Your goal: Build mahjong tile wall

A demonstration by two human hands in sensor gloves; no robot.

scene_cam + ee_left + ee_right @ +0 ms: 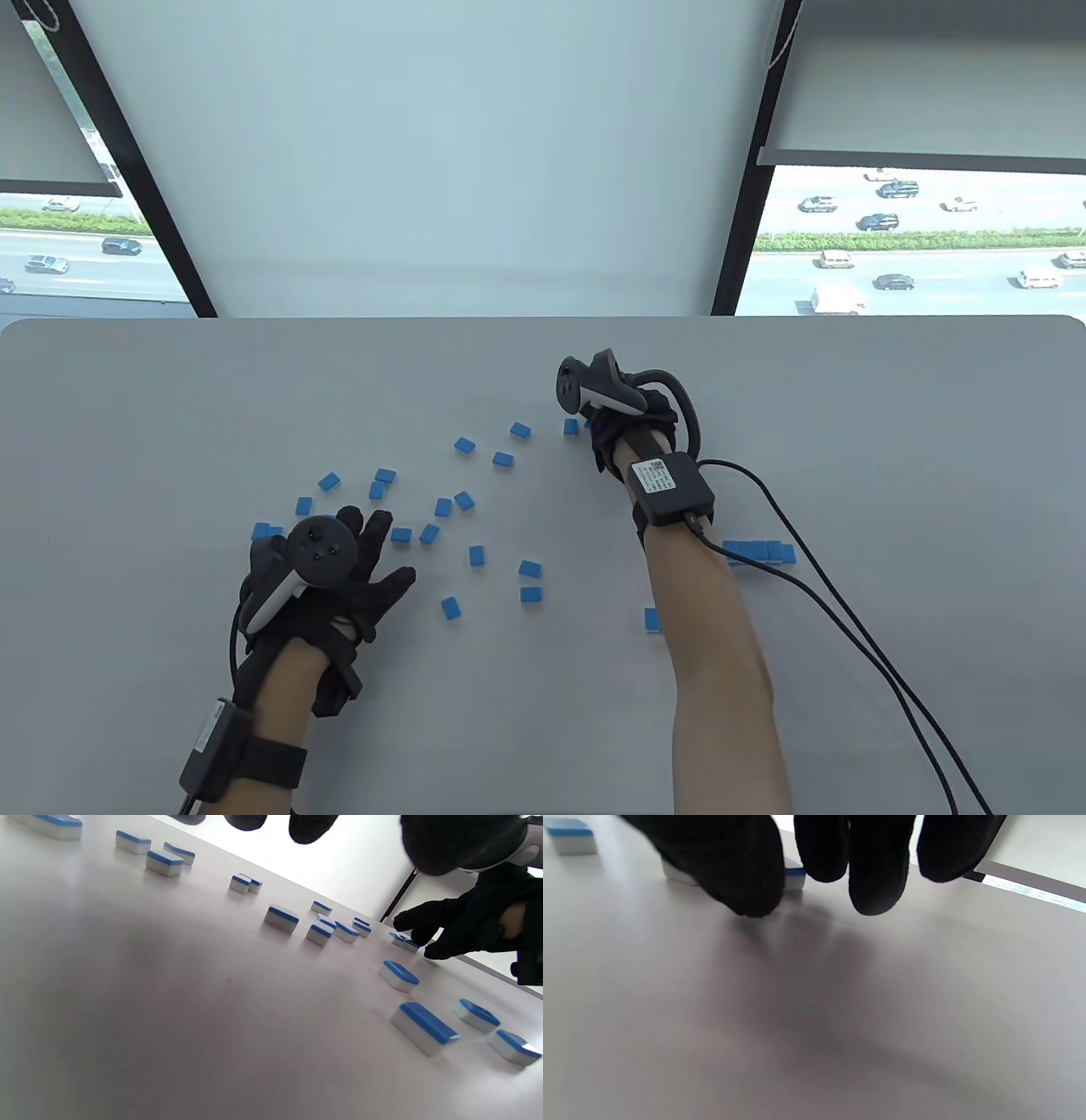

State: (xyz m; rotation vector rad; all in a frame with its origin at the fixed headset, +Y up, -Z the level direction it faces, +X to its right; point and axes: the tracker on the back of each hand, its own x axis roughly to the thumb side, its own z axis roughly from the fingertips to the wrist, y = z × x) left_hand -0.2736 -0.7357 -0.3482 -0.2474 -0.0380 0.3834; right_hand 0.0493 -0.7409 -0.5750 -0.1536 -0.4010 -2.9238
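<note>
Blue tiles (443, 508) lie all over the grey table (891, 407), blue side up. At about 8 o'clock the left hand (339, 569) rests flat with its fingers spread wide, holding nothing, and tiles lie close around it. Near the middle, toward 12 o'clock, the right hand (619, 407) reaches down to a tile (795, 874), fingertips (874, 895) right at it; I cannot tell if it grips. A short row of tiles (759, 552) sits at 4 o'clock.
</note>
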